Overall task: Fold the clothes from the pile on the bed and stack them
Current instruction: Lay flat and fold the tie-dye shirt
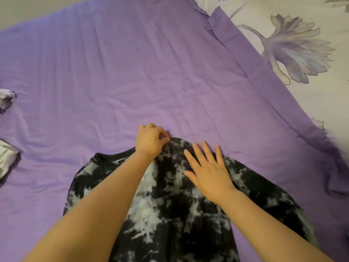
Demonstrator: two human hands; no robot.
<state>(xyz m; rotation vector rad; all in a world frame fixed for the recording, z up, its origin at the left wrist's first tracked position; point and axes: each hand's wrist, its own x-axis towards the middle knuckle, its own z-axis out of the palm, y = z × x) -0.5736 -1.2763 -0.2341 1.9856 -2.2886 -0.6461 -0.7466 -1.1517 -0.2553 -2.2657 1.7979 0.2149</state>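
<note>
While bits of other garments (6, 157) are seen at the left edge of the purple bedsheet (113, 72), a black-and-white tie-dye shirt (170, 205) is spread near its front edge, pinched at the far hem by the left hand (151, 141) and pressed flat by the spread right hand (207, 171). A floral cover (292, 44) lies beyond, at the right.

We're in a home bedroom, w/ a bed (132, 72) under a creased purple sheet (170, 44), a floral-print cover (294, 44) at its edge & loose clothes (7, 159) lying on it.
</note>
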